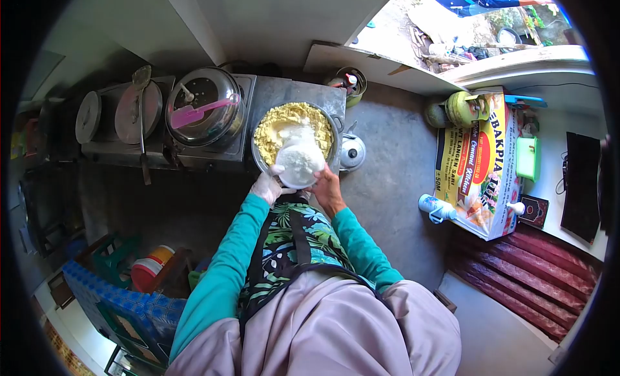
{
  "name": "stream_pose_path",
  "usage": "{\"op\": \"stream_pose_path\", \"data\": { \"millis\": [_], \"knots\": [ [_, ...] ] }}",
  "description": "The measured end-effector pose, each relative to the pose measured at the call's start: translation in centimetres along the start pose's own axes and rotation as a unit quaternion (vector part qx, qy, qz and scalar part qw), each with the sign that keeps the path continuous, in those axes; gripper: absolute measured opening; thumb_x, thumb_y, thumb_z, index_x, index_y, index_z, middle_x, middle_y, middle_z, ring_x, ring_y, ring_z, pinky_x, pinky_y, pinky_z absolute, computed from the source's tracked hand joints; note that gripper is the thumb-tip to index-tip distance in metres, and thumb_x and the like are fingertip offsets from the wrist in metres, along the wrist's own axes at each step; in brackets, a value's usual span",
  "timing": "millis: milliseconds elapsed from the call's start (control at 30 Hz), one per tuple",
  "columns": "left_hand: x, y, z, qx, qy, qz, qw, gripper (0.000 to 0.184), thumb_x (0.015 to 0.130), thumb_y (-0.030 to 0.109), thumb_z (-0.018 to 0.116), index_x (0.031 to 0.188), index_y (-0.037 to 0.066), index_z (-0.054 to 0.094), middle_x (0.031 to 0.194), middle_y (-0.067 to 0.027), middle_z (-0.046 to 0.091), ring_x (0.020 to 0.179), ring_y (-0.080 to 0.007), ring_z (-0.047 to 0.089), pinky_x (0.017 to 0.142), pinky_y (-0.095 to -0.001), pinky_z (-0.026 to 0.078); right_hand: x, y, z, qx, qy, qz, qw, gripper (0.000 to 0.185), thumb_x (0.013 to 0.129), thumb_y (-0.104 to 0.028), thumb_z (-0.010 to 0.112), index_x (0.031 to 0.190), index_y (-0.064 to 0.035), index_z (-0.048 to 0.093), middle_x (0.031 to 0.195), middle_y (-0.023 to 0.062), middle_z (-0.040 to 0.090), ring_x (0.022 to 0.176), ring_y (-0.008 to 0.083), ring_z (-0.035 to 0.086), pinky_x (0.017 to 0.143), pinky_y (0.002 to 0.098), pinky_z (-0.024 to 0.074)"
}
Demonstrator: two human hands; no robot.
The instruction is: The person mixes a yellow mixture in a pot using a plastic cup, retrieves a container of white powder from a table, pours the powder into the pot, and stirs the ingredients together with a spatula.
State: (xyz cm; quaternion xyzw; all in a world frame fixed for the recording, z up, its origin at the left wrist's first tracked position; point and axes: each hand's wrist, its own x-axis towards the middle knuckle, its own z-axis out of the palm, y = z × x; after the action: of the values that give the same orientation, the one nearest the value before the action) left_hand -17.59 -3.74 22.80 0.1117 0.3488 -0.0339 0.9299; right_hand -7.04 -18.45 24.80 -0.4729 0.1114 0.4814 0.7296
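A wide metal pan (330,126) holds a crumbly yellow mass (271,125) on the counter's right end. Over its near side, a small bowl of white powder (298,164) is held between both hands and tilted toward the pan. White powder also lies on the yellow mass. My left hand (270,187), in a thin clear glove, is closed on the bowl's left edge. My right hand (327,187), bare, grips its right edge.
Left of the pan, a lidded pot (203,117) with a pink spatula (205,111) sits on the stove. Further left are round lids and a long ladle (143,130). A kettle (352,153) stands right of the counter, and a large printed box (481,169) stands farther right.
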Motion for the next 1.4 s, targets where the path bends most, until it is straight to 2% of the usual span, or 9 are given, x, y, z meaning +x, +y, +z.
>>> {"op": "stream_pose_path", "data": {
  "millis": [67,233,367,633,767,967,1133,1267,1400],
  "knots": [
    [0.2,1.3,1.3,-0.037,0.097,-0.081,0.991,0.064,0.067,0.030,0.064,0.121,0.004,0.040,0.121,-0.0168,0.044,0.113,-0.0389,0.040,0.087,-0.0678,0.025,1.2,-0.5,-0.2,0.017,0.077,0.175,0.981,0.069,0.059,-0.028,0.056,0.122,-0.0070,0.037,0.116,0.0125,0.046,0.103,0.0315,0.044,0.079,0.0508,0.0359],
    [0.7,1.5,2.0,-0.008,0.138,-0.093,0.986,0.064,0.065,0.028,0.067,0.119,0.003,0.042,0.118,-0.0164,0.047,0.107,-0.0377,0.045,0.087,-0.0647,0.029,-0.3,0.0,0.2,0.087,0.055,0.129,0.986,0.070,0.060,-0.033,0.056,0.123,-0.0115,0.037,0.121,0.0200,0.040,0.108,0.0360,0.040,0.083,0.0553,0.0313],
    [0.2,0.9,1.1,-0.125,0.169,-0.183,0.960,0.061,0.064,0.026,0.069,0.114,0.001,0.046,0.111,-0.0156,0.052,0.101,-0.0358,0.050,0.085,-0.0619,0.033,-0.6,0.4,0.6,0.061,0.146,0.315,0.936,0.077,0.061,-0.042,0.056,0.130,-0.0209,0.030,0.128,0.0291,0.023,0.115,0.0477,0.027,0.092,0.0621,0.0173],
    [-1.5,0.5,3.4,-0.044,0.151,-0.114,0.981,0.064,0.062,0.032,0.072,0.112,0.001,0.047,0.115,-0.0155,0.049,0.102,-0.0357,0.049,0.083,-0.0611,0.034,-1.8,0.5,0.9,0.099,0.154,0.288,0.940,0.079,0.062,-0.045,0.056,0.130,-0.0188,0.026,0.126,0.0270,0.026,0.113,0.0432,0.032,0.088,0.0595,0.0244],
    [-2.3,1.1,4.4,-0.035,0.275,-0.191,0.942,0.063,0.061,0.033,0.072,0.112,0.004,0.048,0.112,-0.0150,0.051,0.098,-0.0342,0.052,0.081,-0.0582,0.039,-1.9,0.4,0.7,0.063,0.120,0.343,0.930,0.080,0.062,-0.045,0.055,0.132,-0.0189,0.025,0.126,0.0271,0.025,0.113,0.0431,0.032,0.088,0.0583,0.0256],
    [-2.5,0.3,2.9,-0.061,0.126,-0.114,0.984,0.062,0.063,0.029,0.069,0.113,0.001,0.046,0.113,-0.0173,0.050,0.100,-0.0346,0.051,0.081,-0.0592,0.040,-3.0,-0.2,0.9,0.069,0.141,0.267,0.951,0.077,0.062,-0.036,0.056,0.130,-0.0151,0.029,0.127,0.0214,0.030,0.113,0.0395,0.034,0.089,0.0580,0.0261],
    [-3.3,-0.6,1.8,0.030,-0.142,0.102,0.984,0.078,0.061,0.016,0.064,0.128,-0.002,0.030,0.120,-0.0144,0.045,0.114,-0.0271,0.041,0.101,-0.0367,0.030,-2.2,0.1,0.1,0.002,-0.059,-0.054,0.997,0.076,0.061,-0.021,0.054,0.132,-0.0099,0.028,0.123,0.0091,0.042,0.111,0.0253,0.041,0.090,0.0441,0.0337],
    [-0.1,0.6,0.9,-0.022,-0.041,0.028,0.999,0.070,0.065,0.023,0.066,0.123,0.001,0.035,0.120,-0.0165,0.045,0.114,-0.0318,0.042,0.091,-0.0576,0.034,-0.3,-0.8,0.4,0.000,-0.020,-0.021,1.000,0.078,0.058,-0.024,0.055,0.131,-0.0148,0.030,0.121,0.0081,0.040,0.101,0.0267,0.043,0.081,0.0441,0.0369],
    [-0.7,1.5,1.7,-0.034,0.028,-0.025,0.999,0.067,0.066,0.022,0.066,0.122,0.002,0.037,0.116,-0.0167,0.047,0.110,-0.0333,0.044,0.091,-0.0570,0.033,0.0,-1.1,0.1,-0.010,0.020,0.067,0.998,0.075,0.058,-0.028,0.056,0.129,-0.0181,0.032,0.120,0.0072,0.040,0.097,0.0285,0.044,0.076,0.0479,0.0365]
  ]
}}
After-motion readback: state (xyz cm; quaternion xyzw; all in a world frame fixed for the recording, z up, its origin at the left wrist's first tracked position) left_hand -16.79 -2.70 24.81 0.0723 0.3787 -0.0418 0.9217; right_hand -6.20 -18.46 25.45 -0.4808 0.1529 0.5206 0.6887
